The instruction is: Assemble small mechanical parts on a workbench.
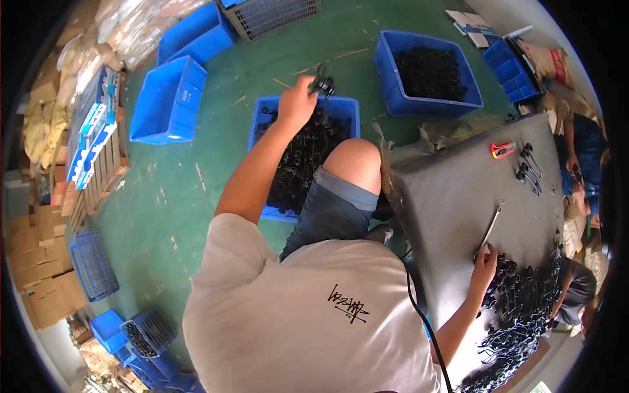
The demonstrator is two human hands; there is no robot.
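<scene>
- The left hand (pixel 297 105) grips some black parts (pixel 323 84) over the far rim of a blue bin (pixel 355 116).
- The right hand (pixel 485 263) pinches the near end of a wrench (pixel 491 228) at the grey table (pixel 439 190), right.
- A red cutter (pixel 502 150) lies on the table's far side.

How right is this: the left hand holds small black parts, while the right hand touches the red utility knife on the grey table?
One error: the head view shows the right hand at the slim silver metal wrench, not the red utility knife. The rest stands.
</scene>
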